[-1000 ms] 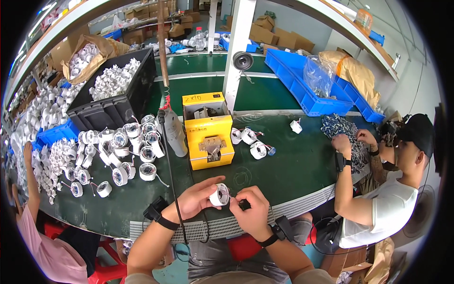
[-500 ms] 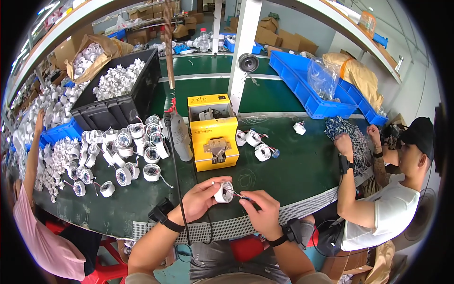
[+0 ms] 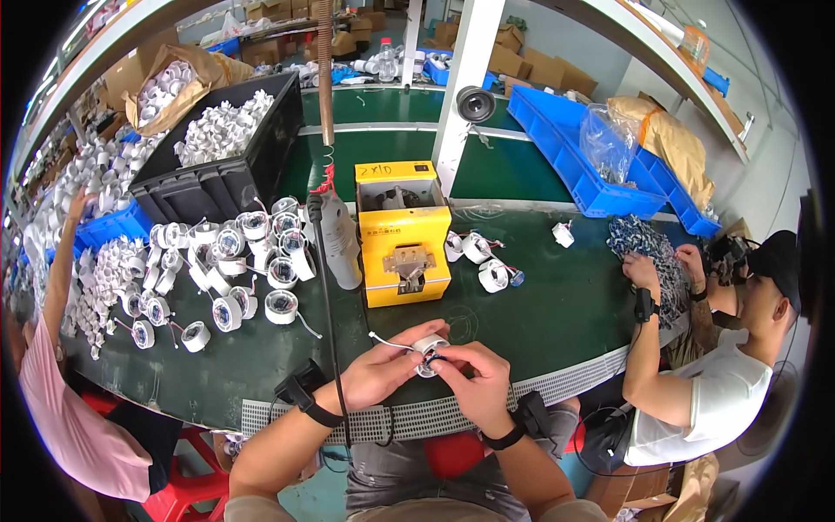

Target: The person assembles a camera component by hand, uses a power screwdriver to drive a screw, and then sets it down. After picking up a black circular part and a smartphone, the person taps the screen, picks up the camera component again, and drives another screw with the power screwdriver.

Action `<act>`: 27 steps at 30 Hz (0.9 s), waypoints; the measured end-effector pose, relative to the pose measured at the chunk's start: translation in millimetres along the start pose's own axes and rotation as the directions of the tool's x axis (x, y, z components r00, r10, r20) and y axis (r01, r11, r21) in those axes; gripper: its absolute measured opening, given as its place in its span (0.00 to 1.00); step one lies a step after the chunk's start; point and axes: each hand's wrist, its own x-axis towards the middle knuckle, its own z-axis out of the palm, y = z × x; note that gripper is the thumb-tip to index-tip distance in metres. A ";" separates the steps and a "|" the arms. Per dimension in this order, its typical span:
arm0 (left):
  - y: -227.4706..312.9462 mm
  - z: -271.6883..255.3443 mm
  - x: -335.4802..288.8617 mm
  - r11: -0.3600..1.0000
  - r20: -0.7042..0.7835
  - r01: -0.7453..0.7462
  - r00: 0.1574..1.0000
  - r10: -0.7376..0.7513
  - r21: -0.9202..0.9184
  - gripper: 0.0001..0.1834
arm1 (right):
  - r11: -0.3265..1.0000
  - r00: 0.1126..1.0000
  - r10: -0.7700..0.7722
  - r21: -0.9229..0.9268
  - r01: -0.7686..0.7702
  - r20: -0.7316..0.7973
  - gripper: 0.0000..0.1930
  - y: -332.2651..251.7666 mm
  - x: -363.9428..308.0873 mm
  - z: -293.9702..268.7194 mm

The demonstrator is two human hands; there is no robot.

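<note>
Near the table's front edge, my left hand (image 3: 381,372) is closed around a white round plastic housing (image 3: 427,344). A thin white lead sticks out of the housing to the left, over my fingers. My right hand (image 3: 478,387) pinches a small dark-blue circuit board (image 3: 433,358) at the open face of the housing; my fingertips partly cover it. Beyond my hands stands a yellow metal machine (image 3: 404,226). Many similar white housings (image 3: 228,313) with boards inside lie in a group to the left, and several wired ones (image 3: 492,276) lie right of the machine.
A black bin (image 3: 196,200) of white parts stands back left. A grey bottle (image 3: 341,244) and hanging cable (image 3: 327,348) are beside the machine. Blue trays (image 3: 600,202) sit back right. One co-worker (image 3: 696,391) handles a wire pile (image 3: 648,252); another person's arm (image 3: 63,252) reaches in at left.
My right hand has moved left, bringing the circuit board from beside the housing up to its open face. The housing has shifted slightly right in my left hand.
</note>
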 end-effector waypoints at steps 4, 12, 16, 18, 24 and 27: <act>-5.9 -1.5 0.3 1.000 0.024 -0.014 1.000 0.015 -0.025 0.28 | 0.997 0.995 -0.071 -0.010 0.071 -0.068 0.11 6.6 -1.2 5.5; 2.2 -1.3 -5.8 0.961 0.039 -0.067 0.998 0.059 0.270 0.44 | 0.847 0.986 0.164 0.515 -0.132 -0.018 0.15 22.9 3.0 22.0; -1.9 7.8 10.1 0.959 0.059 0.004 0.998 -0.022 0.284 0.46 | 0.865 0.978 0.198 0.483 -0.139 -0.072 0.13 22.2 3.2 3.8; -8.9 9.6 17.3 0.936 0.060 -0.011 0.998 -0.010 0.351 0.42 | 0.881 0.969 0.225 0.446 -0.157 -0.103 0.14 31.3 0.8 -1.3; 7.5 -10.0 -12.8 0.831 -0.145 -0.001 0.984 0.098 0.556 0.25 | 0.982 0.994 0.023 0.191 -0.002 -0.107 0.13 12.7 17.7 23.9; -0.3 9.7 39.0 0.742 -0.037 0.120 0.991 -0.128 0.660 0.29 | 0.976 0.993 0.079 0.212 -0.058 -0.091 0.11 34.9 14.8 26.2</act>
